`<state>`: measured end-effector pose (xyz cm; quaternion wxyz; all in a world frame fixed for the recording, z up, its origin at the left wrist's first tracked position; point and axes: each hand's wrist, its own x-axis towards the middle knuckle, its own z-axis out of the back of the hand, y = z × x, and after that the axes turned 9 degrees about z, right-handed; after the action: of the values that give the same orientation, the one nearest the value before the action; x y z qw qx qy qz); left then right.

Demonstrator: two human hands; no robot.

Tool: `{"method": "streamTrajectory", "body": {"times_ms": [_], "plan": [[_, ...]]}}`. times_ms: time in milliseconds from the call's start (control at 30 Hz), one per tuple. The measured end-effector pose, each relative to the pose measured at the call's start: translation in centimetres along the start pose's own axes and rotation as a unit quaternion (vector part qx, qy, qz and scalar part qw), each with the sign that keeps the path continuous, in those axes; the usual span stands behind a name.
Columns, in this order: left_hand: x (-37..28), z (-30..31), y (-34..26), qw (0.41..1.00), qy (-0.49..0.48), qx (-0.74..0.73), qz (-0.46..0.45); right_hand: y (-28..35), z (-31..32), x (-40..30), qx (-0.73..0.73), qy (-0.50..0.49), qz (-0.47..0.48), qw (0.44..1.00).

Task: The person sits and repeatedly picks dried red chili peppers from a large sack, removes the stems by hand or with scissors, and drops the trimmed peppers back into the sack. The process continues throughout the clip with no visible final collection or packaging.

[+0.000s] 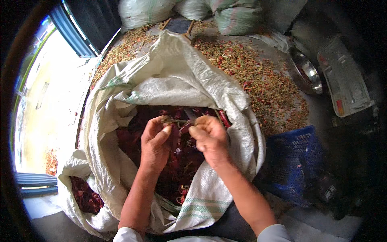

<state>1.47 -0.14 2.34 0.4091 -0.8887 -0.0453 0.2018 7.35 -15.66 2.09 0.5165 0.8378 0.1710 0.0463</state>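
A large white woven plastic sack stands open before me, its rim rolled down, with dark red dried plant pieces inside. Over its mouth, my left hand pinches one end of a thin stem between thumb and fingers. My right hand is closed at the stem's other end, somewhat blurred. What looks like a thin blade shows beside its fingers; its handle is hidden. Dark red pieces hang just below the stem, between the two hands.
A smaller white sack of red material leans at the lower left. Plant scraps cover the floor beyond. To the right are a blue plastic basket, a metal bowl and a clear plastic tray. Full sacks stand at the back.
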Motion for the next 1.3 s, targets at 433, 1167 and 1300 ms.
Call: {"method": "streamTrajectory", "body": {"times_ms": [433,1167,1300], "plan": [[-0.7,0.4,0.7,0.903,-0.02,0.399,-0.16,-2.0,-1.1,-0.7,-0.421,0.113,0.199,0.878],[-1.6,0.2,0.1,0.817,0.062,0.563,-0.108,1.0,-0.4,-0.8,-0.588,0.139,0.413,0.681],[-2.0,-0.1,-0.1,0.853,0.078,0.507,-0.099,1.0,-0.3,-0.7,-0.436,0.112,0.321,0.834]]}}
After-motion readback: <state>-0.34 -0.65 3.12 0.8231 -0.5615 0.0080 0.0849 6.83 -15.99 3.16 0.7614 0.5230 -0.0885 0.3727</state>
